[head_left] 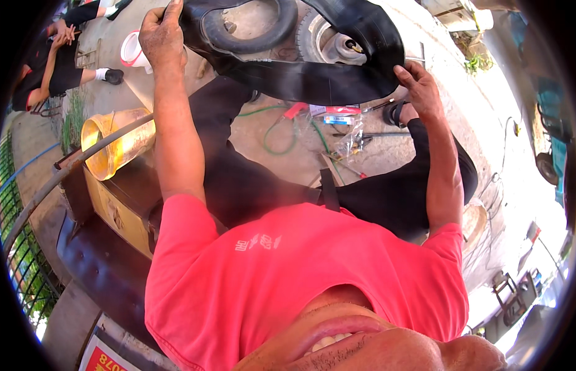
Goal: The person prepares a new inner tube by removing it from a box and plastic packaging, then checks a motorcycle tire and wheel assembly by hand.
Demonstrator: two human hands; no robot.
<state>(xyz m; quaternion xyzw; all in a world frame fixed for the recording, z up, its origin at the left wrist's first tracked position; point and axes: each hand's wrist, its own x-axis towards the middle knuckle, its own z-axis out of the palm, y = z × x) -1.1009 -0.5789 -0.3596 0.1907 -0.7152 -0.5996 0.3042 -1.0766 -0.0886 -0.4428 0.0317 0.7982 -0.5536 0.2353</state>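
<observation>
A flat, slack black rubber inner tube [313, 81] is stretched in a wide loop between my hands at the top of the view. My left hand [163, 42] is closed on its left end, thumb pointing up. At the right end, my right hand [420, 88] pinches the tube's edge between thumb and fingers. Behind the tube, on the ground, lie a black tyre-like ring [289, 25] and a tyre [308, 38] beside a metal wheel hub [345, 48]. The tube partly hides all three.
Between my legs lie a red-and-white box [334, 110], a small blue box [339, 120], a green hose [322, 137], clear plastic wrap [351, 143] and several tools. A yellow bucket [124, 133] lies tipped at left; a white bucket [133, 51] is farther off. Other people [56, 62] sit at far left.
</observation>
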